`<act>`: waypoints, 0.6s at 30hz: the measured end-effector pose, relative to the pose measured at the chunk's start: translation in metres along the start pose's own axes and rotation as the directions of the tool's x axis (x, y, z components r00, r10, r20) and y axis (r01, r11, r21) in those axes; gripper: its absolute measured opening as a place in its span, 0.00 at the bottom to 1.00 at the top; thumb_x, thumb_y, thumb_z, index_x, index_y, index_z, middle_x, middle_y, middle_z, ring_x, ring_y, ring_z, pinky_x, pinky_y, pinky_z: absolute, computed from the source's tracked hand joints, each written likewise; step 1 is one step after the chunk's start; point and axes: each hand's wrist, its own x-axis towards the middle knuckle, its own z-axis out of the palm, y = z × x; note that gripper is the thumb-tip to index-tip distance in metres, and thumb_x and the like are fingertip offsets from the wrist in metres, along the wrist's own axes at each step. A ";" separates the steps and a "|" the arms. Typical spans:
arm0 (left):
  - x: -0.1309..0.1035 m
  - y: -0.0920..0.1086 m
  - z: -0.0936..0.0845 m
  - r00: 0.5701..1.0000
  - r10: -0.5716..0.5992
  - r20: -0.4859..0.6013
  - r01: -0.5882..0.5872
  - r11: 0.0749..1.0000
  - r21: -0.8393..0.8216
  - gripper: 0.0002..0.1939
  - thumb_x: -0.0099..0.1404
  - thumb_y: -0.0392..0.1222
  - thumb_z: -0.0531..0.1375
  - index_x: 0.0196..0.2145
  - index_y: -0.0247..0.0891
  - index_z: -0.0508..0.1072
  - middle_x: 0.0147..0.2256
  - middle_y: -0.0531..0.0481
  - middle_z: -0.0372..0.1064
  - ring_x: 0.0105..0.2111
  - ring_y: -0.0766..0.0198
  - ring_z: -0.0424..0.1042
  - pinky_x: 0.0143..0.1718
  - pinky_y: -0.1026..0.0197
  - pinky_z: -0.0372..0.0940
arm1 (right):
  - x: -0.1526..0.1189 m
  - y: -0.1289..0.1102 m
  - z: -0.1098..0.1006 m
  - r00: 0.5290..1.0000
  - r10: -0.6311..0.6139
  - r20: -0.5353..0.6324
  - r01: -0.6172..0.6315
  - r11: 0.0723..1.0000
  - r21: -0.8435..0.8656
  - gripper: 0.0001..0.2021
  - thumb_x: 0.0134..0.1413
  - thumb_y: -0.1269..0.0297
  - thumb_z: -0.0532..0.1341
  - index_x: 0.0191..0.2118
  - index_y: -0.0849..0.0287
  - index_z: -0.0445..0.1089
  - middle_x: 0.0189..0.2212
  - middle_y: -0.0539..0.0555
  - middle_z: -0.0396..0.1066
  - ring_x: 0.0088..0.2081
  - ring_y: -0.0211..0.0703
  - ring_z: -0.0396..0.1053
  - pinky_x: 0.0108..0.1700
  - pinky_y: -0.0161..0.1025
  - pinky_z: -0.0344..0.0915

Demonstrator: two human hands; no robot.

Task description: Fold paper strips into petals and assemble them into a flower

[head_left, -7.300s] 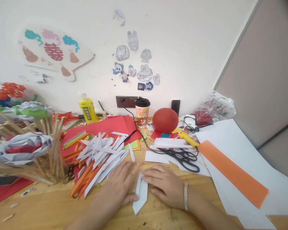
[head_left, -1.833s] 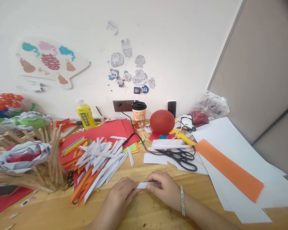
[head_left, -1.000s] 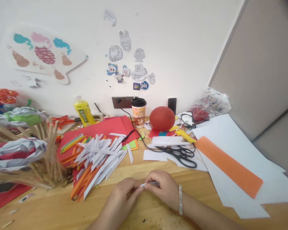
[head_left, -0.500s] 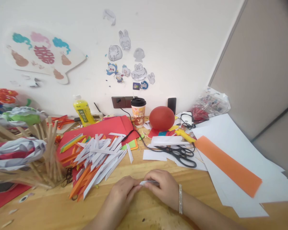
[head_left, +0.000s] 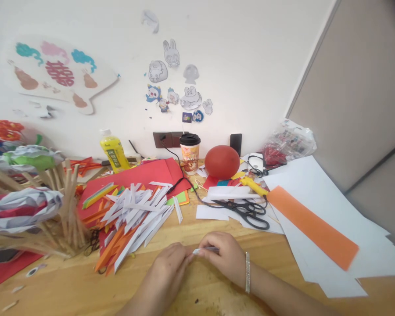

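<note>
A small folded white paper strip is held low over the wooden table, most of it covered by fingers. My right hand, with a sparkling bracelet at the wrist, pinches it between thumb and bent fingers. At its left end, the closed fingertips of my left hand press against the strip. Left of the hands lies a loose pile of folded white paper strips, with folded orange strips mixed in. Black-handled scissors rest beyond my right hand on white paper pieces.
White sheets with an orange paper strip cover the right side. Behind stand a lidded cup, a red balloon, a yellow glue gun and a yellow bottle. Wooden sticks crowd the left.
My fingers have shifted slightly on the folded paper strip, and its visible end has turned a little. Both hands otherwise stay in place.
</note>
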 end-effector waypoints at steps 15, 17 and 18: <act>0.005 -0.003 -0.010 0.973 -0.229 0.027 0.230 0.970 -0.076 0.16 0.66 0.44 0.46 0.24 0.39 0.65 0.21 0.53 0.65 0.22 0.65 0.66 0.25 0.66 0.61 | 0.001 0.001 -0.009 0.999 0.047 0.018 -0.047 0.999 0.027 0.06 0.49 0.68 0.60 0.34 0.59 0.73 0.28 0.51 0.74 0.30 0.39 0.69 0.33 0.33 0.61; 0.006 -0.005 -0.013 0.956 -0.290 0.041 0.293 0.953 -0.073 0.16 0.65 0.45 0.46 0.23 0.39 0.65 0.21 0.53 0.66 0.22 0.64 0.67 0.25 0.65 0.61 | 0.003 0.002 -0.013 0.997 0.071 0.026 -0.071 0.997 0.033 0.05 0.49 0.69 0.60 0.33 0.59 0.73 0.26 0.50 0.73 0.28 0.39 0.68 0.32 0.33 0.61; 0.007 -0.005 -0.014 0.948 -0.312 0.058 0.316 0.946 -0.075 0.16 0.65 0.45 0.47 0.24 0.39 0.65 0.21 0.52 0.67 0.23 0.64 0.67 0.25 0.65 0.62 | 0.003 0.002 -0.014 0.997 0.072 0.033 -0.074 0.997 0.037 0.05 0.49 0.69 0.59 0.32 0.59 0.73 0.25 0.50 0.73 0.27 0.38 0.68 0.31 0.33 0.60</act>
